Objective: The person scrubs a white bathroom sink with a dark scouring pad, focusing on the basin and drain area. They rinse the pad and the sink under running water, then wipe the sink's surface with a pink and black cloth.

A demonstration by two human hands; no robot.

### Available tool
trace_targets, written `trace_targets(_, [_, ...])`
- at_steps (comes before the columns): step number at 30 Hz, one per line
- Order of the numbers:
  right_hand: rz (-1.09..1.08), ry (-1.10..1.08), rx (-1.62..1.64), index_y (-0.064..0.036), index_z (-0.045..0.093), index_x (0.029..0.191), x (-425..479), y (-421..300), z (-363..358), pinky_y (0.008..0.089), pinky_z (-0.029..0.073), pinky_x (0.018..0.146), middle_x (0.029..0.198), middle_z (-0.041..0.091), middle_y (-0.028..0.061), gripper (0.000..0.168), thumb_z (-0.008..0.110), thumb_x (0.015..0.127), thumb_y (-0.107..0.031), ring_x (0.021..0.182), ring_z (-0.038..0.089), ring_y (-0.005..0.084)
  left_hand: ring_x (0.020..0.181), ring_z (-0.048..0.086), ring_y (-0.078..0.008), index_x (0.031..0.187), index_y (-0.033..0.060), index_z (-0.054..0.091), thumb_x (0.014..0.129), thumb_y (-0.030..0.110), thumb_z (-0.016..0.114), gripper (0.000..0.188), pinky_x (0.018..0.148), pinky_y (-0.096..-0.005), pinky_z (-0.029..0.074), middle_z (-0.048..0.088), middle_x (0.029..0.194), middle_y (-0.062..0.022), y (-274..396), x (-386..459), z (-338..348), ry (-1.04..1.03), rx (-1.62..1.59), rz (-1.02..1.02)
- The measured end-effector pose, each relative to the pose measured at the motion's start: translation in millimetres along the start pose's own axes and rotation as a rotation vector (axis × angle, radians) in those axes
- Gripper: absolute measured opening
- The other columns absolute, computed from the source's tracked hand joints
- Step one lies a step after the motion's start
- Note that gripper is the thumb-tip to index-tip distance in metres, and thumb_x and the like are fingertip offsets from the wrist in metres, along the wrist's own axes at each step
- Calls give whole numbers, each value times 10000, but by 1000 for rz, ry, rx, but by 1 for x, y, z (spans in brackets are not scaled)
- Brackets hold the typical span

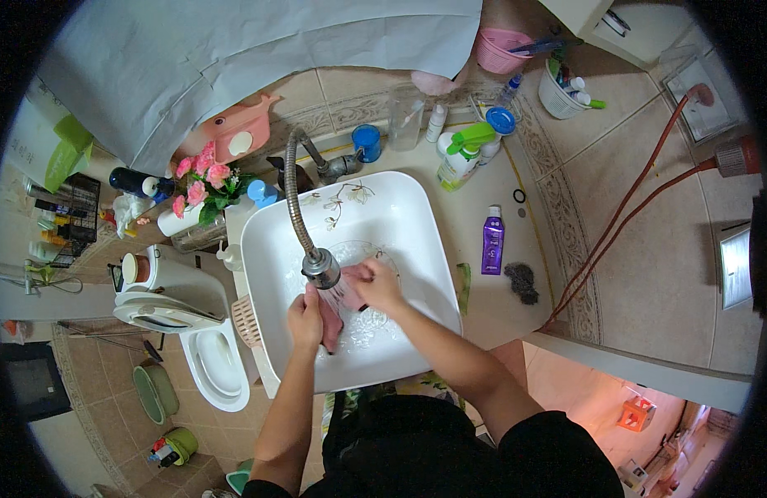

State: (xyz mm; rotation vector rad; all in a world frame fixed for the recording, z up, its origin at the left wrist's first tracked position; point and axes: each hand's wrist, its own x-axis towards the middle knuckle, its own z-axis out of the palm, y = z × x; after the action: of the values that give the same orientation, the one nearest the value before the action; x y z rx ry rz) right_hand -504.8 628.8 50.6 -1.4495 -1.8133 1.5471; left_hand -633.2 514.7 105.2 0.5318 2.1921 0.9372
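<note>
Water sprays from the round head of a flexible metal faucet (322, 269) into a white ceramic sink (414, 218) with a painted flower pattern. Under the spray, a pink cloth (331, 327) with dark edges is held between both hands. My left hand (305, 317) grips its left end, thumb up beside the faucet head. The other end is pinched by my right hand (378, 285), to the right of the stream. The cloth's middle is partly hidden by the faucet head and the falling water. Water splashes over the basin floor beneath.
On the right counter are a purple tube (493, 241), a dark scouring pad (521, 283) and a green-topped pump bottle (463, 159). A blue cup (366, 143) stands behind the faucet. Pink flowers (203, 174) and a toilet (215, 361) are at left. A red cord (613, 218) hangs at right.
</note>
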Motion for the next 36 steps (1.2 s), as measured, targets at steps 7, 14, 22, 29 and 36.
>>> trace_targets(7, [30,56,-161,-77,663,883,-41,-43,51,492,508,706,861,677,194,311,664,754,-360,833,649,406,910,636,-262,1092,9,607,959,221,405,322,817,-388,514,648,1029,-143,-38,14,48,-267,-1066,-378])
trace_targets(14, [-146,222,94,-34,695,930,-34,-33,60,506,511,739,905,682,227,433,619,798,-439,884,648,432,962,640,-278,1111,18,605,990,338,374,413,858,-403,513,658,1088,-148,-2,34,37,-347,-1115,-545])
trace_targets(22, [-123,125,185,-48,697,949,-41,-60,60,469,478,830,907,675,253,447,623,831,-474,929,644,402,880,629,-293,1119,-12,563,1031,436,333,512,798,-424,528,654,1010,-140,-25,46,42,-271,-1123,-517])
trace_targets(29, [39,7,-161,-10,694,897,-13,-32,53,503,502,754,889,676,257,522,620,799,-517,869,654,430,813,595,-229,1138,67,588,1035,372,331,412,719,-408,500,630,989,-106,-56,53,77,-348,-1149,-566])
trace_targets(36, [369,-152,-268,-22,702,993,-1,-39,23,450,492,814,1003,670,259,549,589,841,-538,976,649,373,602,541,-211,978,56,598,1024,448,355,464,511,-409,444,575,742,-86,0,-1,61,-348,-868,-568])
